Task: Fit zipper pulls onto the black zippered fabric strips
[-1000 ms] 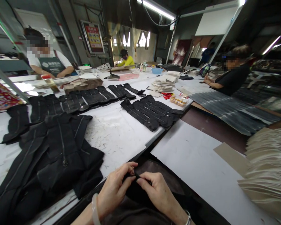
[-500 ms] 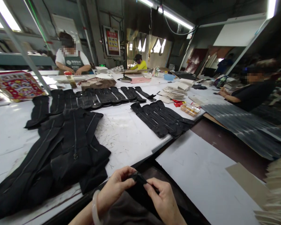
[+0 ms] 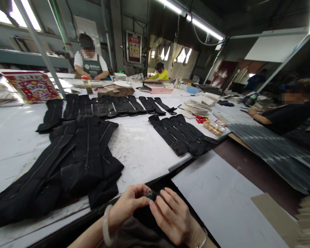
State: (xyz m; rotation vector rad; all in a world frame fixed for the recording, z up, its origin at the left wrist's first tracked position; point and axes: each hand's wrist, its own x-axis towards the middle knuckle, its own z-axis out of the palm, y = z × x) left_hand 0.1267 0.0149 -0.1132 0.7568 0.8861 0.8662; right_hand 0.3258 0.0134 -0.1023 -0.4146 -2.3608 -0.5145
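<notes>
My left hand (image 3: 127, 206) and my right hand (image 3: 170, 215) meet at the bottom of the view, just off the near edge of the white table (image 3: 142, 151). Both pinch the end of a black fabric piece (image 3: 151, 195) that runs down into my lap. My left fingers curl over its tip, and my right thumb and fingers press on it from the right. A pale bangle sits on my left wrist. A heap of black zippered pieces (image 3: 77, 162) lies on the table to the left of my hands.
Rows of black zippered pieces (image 3: 108, 105) and a second group (image 3: 183, 134) lie farther back. White sheets (image 3: 222, 193) cover the table at right. A stack of pale cut pieces (image 3: 198, 106) and a snack tray (image 3: 214, 126) stand beyond. Three other people work around the table.
The view has swung left and tilted up. My hands have stayed together on the black piece; my right fingers have shifted over its tip, which now looks bunched between both hands.
</notes>
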